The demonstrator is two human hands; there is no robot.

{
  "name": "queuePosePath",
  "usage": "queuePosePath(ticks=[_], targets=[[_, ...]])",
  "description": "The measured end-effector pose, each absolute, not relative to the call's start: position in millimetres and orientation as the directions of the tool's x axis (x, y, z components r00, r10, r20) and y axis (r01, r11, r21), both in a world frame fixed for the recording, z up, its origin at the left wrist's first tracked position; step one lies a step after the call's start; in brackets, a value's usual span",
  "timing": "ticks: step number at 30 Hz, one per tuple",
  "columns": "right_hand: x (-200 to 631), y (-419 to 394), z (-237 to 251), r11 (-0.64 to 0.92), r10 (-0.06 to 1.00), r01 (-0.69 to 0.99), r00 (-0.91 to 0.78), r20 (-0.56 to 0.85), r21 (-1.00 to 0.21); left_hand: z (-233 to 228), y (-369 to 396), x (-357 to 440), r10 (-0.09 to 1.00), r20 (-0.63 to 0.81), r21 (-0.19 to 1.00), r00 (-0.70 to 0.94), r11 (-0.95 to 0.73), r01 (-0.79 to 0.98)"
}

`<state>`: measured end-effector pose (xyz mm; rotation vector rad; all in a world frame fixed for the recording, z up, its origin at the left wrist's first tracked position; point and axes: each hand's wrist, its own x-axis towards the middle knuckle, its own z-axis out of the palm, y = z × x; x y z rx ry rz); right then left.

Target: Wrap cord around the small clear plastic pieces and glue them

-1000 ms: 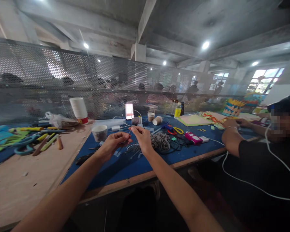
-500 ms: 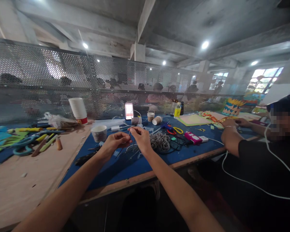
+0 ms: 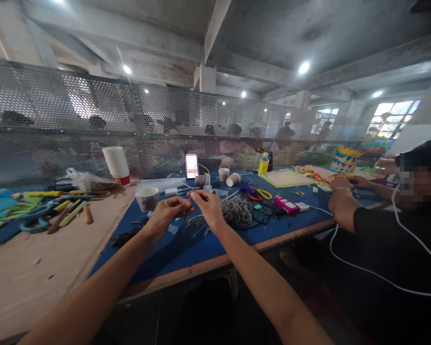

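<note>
In front of me, above the blue mat, my left hand (image 3: 168,214) pinches a thin grey strand (image 3: 184,220) between thumb and fingers. Close beside it on the right, my right hand (image 3: 207,207) is also closed in a pinch, near the strand's upper end. The strand is too thin to tell whether it is cord or wire. A loose heap of grey cord (image 3: 240,211) lies just right of my right hand. A patterned paper cup (image 3: 147,197) stands behind my left hand. Dark-handled pliers or cutters (image 3: 127,236), partly hidden, lie by my left wrist.
A lit phone (image 3: 191,166) leans at the back. Stacked paper cups (image 3: 115,165), blue-handled scissors (image 3: 34,220) and wooden-handled tools are on the left. Right of the cord lie a blue glue gun (image 3: 247,187) and a magenta box (image 3: 286,205). A co-worker (image 3: 380,230) works at the right.
Both hands stay nearly in place, still pinching. My left hand has shifted slightly, and the strand's hanging part has swung a little to the right.
</note>
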<state>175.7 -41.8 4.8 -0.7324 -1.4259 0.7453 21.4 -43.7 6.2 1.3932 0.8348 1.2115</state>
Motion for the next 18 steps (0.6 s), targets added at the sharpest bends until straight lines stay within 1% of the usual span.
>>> queuePosePath(ticks=[3, 7, 9, 14, 18], targets=[[175.6, -40.2, 4.1, 0.568, 0.823, -0.023, 0.011, 0.568, -0.823, 5.4, -43.4, 21.7, 0.947, 0.245, 0.968, 0.209, -0.227, -0.109], [176.8, -39.2, 4.2, 0.521, 0.852, -0.073, -0.012, 0.523, -0.85, 6.6, -42.5, 20.9, 0.924, 0.14, 0.982, 0.355, -0.082, -0.173], [177.1, -39.8, 4.8, 0.505, 0.86, -0.084, -0.035, 0.509, -0.859, 7.7, -42.3, 20.3, 0.913, 0.123, 0.98, 0.388, -0.05, -0.193], [176.3, -42.4, 7.0, 0.524, 0.851, -0.065, -0.011, 0.525, -0.849, 8.1, -41.5, 18.6, 0.936, 0.184, 0.978, 0.301, -0.144, -0.148], [176.3, -42.7, 8.6, 0.523, 0.85, -0.087, -0.017, 0.526, -0.848, 7.0, -42.5, 17.9, 0.941, 0.239, 0.97, 0.241, -0.218, -0.11]])
